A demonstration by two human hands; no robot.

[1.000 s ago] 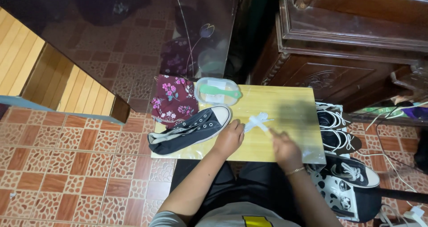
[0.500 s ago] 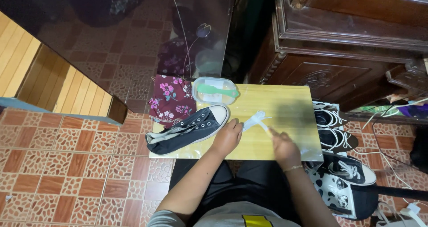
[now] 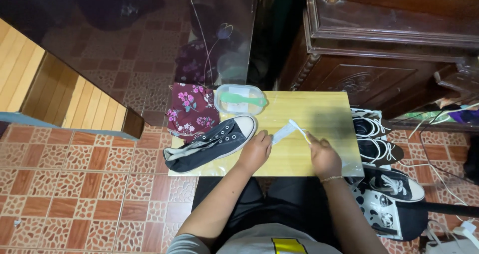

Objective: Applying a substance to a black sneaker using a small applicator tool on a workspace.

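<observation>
Shoelace (image 3: 288,130), white and flat, is stretched between both hands above the middle of the yellow table (image 3: 319,109). Its long axis runs on a slant: the lower end is at the left hand (image 3: 255,152), and from there it rises up and to the right, bending near the top before dropping to the right hand (image 3: 323,157). The left hand is closed, fingers curled, pinching the lace's lower end. The right hand is also closed, its fingertips gripping the thinner upper part of the lace. Both hands rest on or just above the tabletop; which, I cannot tell.

Just left of the left hand lies a black high-top sneaker (image 3: 212,144) on its side, white toe cap pointing up and right toward the lace, ankle opening hanging off the table's near-left corner. Behind the sneaker sits a clear, rounded plastic box (image 3: 240,99) at the table's far edge, with a green tool inside, lying crosswise; what sort of tool I cannot make out. Beside the box, on the far-left corner, is a dark red flowered cloth (image 3: 192,112).

On the tiled floor (image 3: 75,184) to the right of the table stand more black-and-white sneakers (image 3: 374,139), laced. A dark carved wooden cabinet (image 3: 389,49) stands behind the table.
</observation>
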